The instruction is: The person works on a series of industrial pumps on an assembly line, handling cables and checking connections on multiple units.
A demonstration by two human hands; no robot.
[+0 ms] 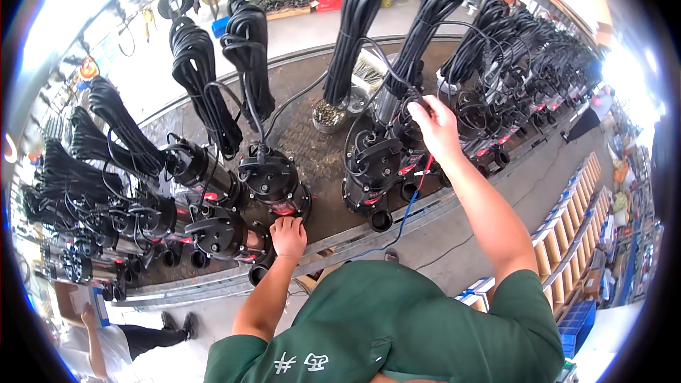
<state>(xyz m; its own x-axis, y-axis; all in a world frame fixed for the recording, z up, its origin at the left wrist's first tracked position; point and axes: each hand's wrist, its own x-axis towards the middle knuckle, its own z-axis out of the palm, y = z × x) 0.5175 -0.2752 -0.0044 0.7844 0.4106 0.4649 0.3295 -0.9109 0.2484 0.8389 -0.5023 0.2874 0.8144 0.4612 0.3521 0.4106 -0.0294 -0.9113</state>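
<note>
Standing at a long curved worktop [323,163], a person in a green short-sleeved shirt [397,326] leans over a row of black submersible pumps. The left hand [289,235] rests near the front edge of the worktop with its fingers curled down against the base of the nearer pump [273,181], touching the red-trimmed bottom of that pump; whether it actually grips anything I cannot tell. The right hand [434,122] reaches further out, fingers closed around a black cable [418,103] at the top of the second pump [376,163], which stands upright just to the right of the bare middle patch of the worktop. Each pump carries a tall coiled bundle of black cord [352,35] rising from it. A thin blue wire [406,216] and a red one hang down beside the second pump, over the worktop's front edge.

More pumps of the same kind crowd both ends of the worktop, some lying tilted at the left [206,170]. A round dish of small metal parts [330,115] sits between the two nearer pumps, further back. On the floor to the right stand rows of cardboard boxes [574,234]. Another person [120,344] in a white top is at the lower left, well apart.
</note>
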